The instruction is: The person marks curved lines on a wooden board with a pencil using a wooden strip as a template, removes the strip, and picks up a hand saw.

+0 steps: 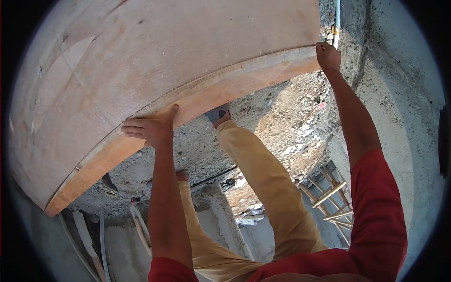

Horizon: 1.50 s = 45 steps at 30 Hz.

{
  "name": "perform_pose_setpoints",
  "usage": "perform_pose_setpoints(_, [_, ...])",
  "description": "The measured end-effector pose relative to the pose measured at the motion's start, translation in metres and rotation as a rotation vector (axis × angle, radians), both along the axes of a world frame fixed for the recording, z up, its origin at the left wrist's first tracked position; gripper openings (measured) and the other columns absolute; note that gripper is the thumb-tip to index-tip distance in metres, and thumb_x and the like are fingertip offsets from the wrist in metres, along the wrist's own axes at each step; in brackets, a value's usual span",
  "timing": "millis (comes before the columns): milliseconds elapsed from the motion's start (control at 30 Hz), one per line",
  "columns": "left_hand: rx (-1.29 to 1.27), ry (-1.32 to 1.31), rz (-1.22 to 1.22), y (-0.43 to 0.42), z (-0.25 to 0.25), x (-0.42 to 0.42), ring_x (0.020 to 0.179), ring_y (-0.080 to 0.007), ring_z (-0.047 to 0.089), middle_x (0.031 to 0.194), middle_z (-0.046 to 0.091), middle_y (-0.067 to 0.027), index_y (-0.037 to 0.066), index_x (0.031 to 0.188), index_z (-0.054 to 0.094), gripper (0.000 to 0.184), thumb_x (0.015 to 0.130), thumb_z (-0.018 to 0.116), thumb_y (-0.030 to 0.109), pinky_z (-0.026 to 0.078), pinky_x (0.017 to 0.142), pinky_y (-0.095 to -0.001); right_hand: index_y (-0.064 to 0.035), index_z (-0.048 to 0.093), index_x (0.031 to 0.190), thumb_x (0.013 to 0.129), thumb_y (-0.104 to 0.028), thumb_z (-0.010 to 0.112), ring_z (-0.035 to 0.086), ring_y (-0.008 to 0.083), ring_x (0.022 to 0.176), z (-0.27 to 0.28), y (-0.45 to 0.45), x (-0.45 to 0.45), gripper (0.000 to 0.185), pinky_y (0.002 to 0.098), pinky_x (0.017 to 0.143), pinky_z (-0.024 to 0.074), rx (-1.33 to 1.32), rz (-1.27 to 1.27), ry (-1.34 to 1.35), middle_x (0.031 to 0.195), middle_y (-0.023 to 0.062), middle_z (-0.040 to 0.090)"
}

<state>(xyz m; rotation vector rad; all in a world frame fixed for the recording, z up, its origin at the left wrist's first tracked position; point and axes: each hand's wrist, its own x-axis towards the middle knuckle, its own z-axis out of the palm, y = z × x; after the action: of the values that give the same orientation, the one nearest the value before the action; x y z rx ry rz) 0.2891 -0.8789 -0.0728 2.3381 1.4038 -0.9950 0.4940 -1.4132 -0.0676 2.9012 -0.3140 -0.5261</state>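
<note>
A large plywood sheet point(188, 37) fills the upper left, scuffed and pale brown. Along its near edge runs an orange-brown wooden plank point(253, 81), which looks bowed through the lens. My left hand point(151, 130) lies across the plank and the sheet's edge, fingers stretched out and thumb spread. At the far right end, my right hand point(329, 57) is closed around the corner where plank and sheet meet. Its fingertips are partly hidden, so I cannot tell whether it grips the plank alone or the sheet too.
Rough, rubble-strewn ground point(282, 113) lies under my feet. A concrete wall point(399, 108) rises on the right, with a pale pipe point(337, 23) near my right hand. A wooden ladder-like frame point(331, 195) stands below. Pipes and a board point(84, 230) lean at lower left.
</note>
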Motion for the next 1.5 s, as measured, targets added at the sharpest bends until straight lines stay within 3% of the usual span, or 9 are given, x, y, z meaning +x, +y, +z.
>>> perform_pose_setpoints(67, [0.008, -0.045, 0.008, 0.003, -0.006, -0.005, 0.155, -0.0479, -0.013, 0.164, -0.017, -0.0334, -0.009, 0.155, -0.019, 0.17, 0.054, 0.093, 0.069, 0.034, 0.11, -0.0726, -0.0118, 0.079, 0.096, 0.093, -0.031, 0.063, 0.074, 0.036, 0.079, 0.011, 0.046, -0.007, 0.025, 0.0442, 0.077, 0.0609, 0.057, 0.125, -0.001, 0.087, 0.0161, 0.076])
perform_pose_setpoints(167, [0.003, 0.009, 0.015, 0.001, 0.003, 0.004, 0.156, -0.0462, -0.011, 0.164, -0.012, -0.0349, -0.013, 0.155, -0.012, 0.17, 0.05, 0.092, 0.072, 0.033, 0.117, -0.0629, -0.0078, 0.077, 0.09, 0.092, -0.027, 0.066, 0.073, 0.0374, 0.074, 0.025, 0.131, -0.026, 0.022, 0.0464, 0.071, 0.0593, 0.157, 0.178, 0.024, 0.079, 0.0183, 0.073])
perform_pose_setpoints(367, [-0.036, 0.085, 0.055, 0.003, 0.008, 0.01, 0.156, -0.0447, -0.011, 0.166, -0.012, -0.0309, -0.009, 0.157, -0.011, 0.167, 0.052, 0.092, 0.071, 0.034, 0.111, -0.0709, -0.005, 0.073, 0.082, 0.087, -0.021, 0.068, 0.071, 0.0366, 0.067, 0.036, 0.322, -0.077, 0.018, 0.0457, 0.063, 0.0568, 0.435, 0.337, 0.116, 0.07, 0.0161, 0.07])
perform_pose_setpoints(700, [0.241, -0.08, -0.224, 0.011, -0.06, -0.048, 0.156, -0.0479, -0.009, 0.165, -0.014, -0.0328, -0.008, 0.158, -0.009, 0.159, 0.059, 0.089, 0.069, 0.037, 0.106, -0.0755, -0.0022, 0.075, 0.092, 0.085, -0.027, 0.073, 0.074, 0.0343, 0.082, 0.039, 0.513, -0.113, 0.026, 0.0423, 0.078, 0.0579, 1.007, 0.145, 0.451, 0.084, 0.0212, 0.073])
perform_pose_setpoints(967, [0.043, -0.042, -0.018, 0.0, -0.009, -0.006, 0.155, -0.048, -0.013, 0.165, -0.015, -0.033, -0.009, 0.156, -0.012, 0.17, 0.05, 0.092, 0.072, 0.034, 0.113, -0.0693, -0.005, 0.077, 0.101, 0.09, -0.018, 0.07, 0.073, 0.0286, 0.074, 0.02, 0.31, -0.084, 0.019, 0.0345, 0.074, 0.0565, 1.23, 0.112, 0.258, 0.085, 0.0161, 0.075])
perform_pose_setpoints(1100, [0.032, 0.018, -0.028, 0.0, -0.01, -0.003, 0.154, -0.0483, -0.015, 0.164, -0.017, -0.0342, -0.011, 0.155, -0.014, 0.17, 0.052, 0.093, 0.071, 0.031, 0.117, -0.0655, -0.0088, 0.079, 0.104, 0.093, -0.022, 0.068, 0.074, 0.0203, 0.078, 0.047, 0.183, -0.03, 0.021, 0.0326, 0.074, 0.0589, 0.962, -0.024, 0.377, 0.088, 0.0136, 0.077])
perform_pose_setpoints(1333, [-0.022, -0.131, -0.105, 0.011, -0.025, -0.025, 0.151, -0.0537, -0.018, 0.16, -0.018, -0.0419, -0.018, 0.151, -0.015, 0.167, 0.057, 0.092, 0.069, -0.002, 0.125, -0.0591, -0.0047, 0.078, 0.106, 0.095, -0.027, 0.07, 0.071, 0.0114, 0.078, 0.022, -0.043, 0.026, 0.026, 0.028, 0.075, 0.058, 0.797, -0.256, 0.196, 0.083, 0.0059, 0.075])
perform_pose_setpoints(1433, [-0.007, -0.114, -0.122, 0.01, -0.024, -0.024, 0.151, -0.054, -0.017, 0.159, -0.017, -0.0423, -0.018, 0.151, -0.016, 0.168, 0.056, 0.092, 0.07, 0.003, 0.125, -0.0592, -0.009, 0.078, 0.107, 0.096, -0.035, 0.067, 0.074, 0.0182, 0.079, 0.002, -0.12, 0.041, 0.03, 0.0327, 0.075, 0.0591, 0.783, -0.276, 0.159, 0.086, 0.0081, 0.077])
perform_pose_setpoints(1500, [-0.013, -0.085, -0.098, 0.01, -0.022, -0.022, 0.152, -0.0544, -0.016, 0.16, -0.016, -0.0425, -0.018, 0.151, -0.015, 0.168, 0.056, 0.092, 0.069, 0.005, 0.125, -0.0596, -0.0148, 0.078, 0.106, 0.098, -0.042, 0.061, 0.075, 0.0299, 0.084, 0.017, -0.132, 0.055, 0.033, 0.039, 0.078, 0.0592, 0.009, 0.063, 0.325, 0.091, 0.0115, 0.078])
